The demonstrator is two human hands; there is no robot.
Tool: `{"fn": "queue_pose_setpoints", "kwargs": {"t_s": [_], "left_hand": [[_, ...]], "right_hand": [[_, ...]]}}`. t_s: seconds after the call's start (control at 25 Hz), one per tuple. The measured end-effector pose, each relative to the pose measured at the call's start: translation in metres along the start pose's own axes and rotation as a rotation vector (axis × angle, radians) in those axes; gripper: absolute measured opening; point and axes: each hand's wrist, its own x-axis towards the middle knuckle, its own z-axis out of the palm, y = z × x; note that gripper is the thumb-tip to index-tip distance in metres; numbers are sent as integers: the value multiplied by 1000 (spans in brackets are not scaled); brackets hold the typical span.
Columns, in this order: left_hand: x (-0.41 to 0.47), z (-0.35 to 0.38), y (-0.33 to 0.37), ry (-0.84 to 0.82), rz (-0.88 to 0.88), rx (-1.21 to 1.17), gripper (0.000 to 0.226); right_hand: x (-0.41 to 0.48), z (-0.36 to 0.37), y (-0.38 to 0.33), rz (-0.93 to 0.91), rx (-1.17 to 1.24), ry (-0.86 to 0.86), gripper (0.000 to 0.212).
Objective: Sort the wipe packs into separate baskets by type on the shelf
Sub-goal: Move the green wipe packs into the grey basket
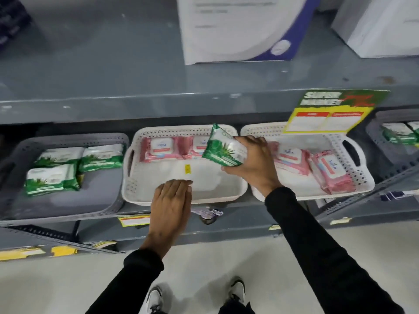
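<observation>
My right hand [251,162] grips a green wipe pack [221,147], tilted above the right side of the middle white basket [136,189]. That basket holds pink wipe packs [158,148] along its back wall. My left hand [172,200] rests flat and empty on the basket's front rim, fingers together. The grey basket [99,200] on the left holds three green packs [51,179]. A second white basket [360,177] on the right holds several pink packs [328,175].
Another grey basket [383,141] with green packs sits at the far right. A green and yellow price sign [328,112] hangs from the upper shelf edge over the right white basket. White boxes [238,28] stand on the upper shelf. Pale floor lies below.
</observation>
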Motion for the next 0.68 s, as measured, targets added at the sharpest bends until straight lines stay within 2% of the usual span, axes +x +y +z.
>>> {"fn": "queue_pose_setpoints", "kwargs": {"t_s": [0.28, 0.4, 0.52, 0.68], "left_hand": [[-41, -70, -158, 92, -176, 45, 27], [-68, -79, -215, 101, -225, 75, 26], [-89, -76, -250, 107, -222, 100, 28], [-97, -68, -257, 72, -185, 102, 31]], "right_hand": [[25, 135, -186, -253, -78, -145, 85], [31, 196, -243, -340, -172, -204, 87], [33, 250, -267, -390, -334, -278, 87], [29, 290, -259, -320, -493, -364, 90]]}}
